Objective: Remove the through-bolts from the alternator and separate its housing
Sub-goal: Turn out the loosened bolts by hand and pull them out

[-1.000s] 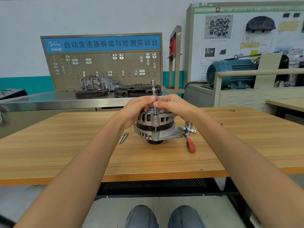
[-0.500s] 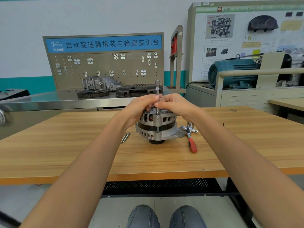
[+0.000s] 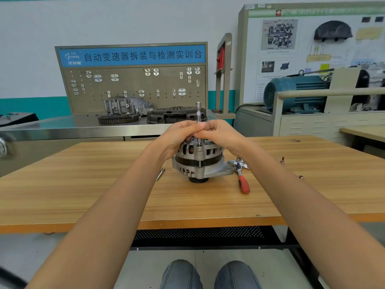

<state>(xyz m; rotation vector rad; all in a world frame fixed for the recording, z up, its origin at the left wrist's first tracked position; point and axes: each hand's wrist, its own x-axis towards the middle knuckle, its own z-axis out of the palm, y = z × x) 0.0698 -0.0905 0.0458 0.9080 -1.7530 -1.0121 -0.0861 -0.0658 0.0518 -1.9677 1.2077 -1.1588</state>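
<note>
Hands unmoved; fingers [image 3: 195,130] hide extension bar [image 3: 198,111] middle.

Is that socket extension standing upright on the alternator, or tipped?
Upright: the knurled silver extension bar rises vertically from the grey ribbed alternator, pinched between both hands.

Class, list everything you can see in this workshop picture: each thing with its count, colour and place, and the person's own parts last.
alternator: one, silver and black, table centre
extension bar: one, silver, upright on the alternator
ratchet: one, red handle, right of alternator
removed bolts: apparently two, silver, left of alternator
table: one, wooden
pegboard: one, blue sign, behind
clutch cover: one, black, steel bench
gear ring: one, dark, steel bench
motor: one, teal, right rear
left hand: pinches the bar
right hand: pinches the bar
knees: two, bottom edge
</note>
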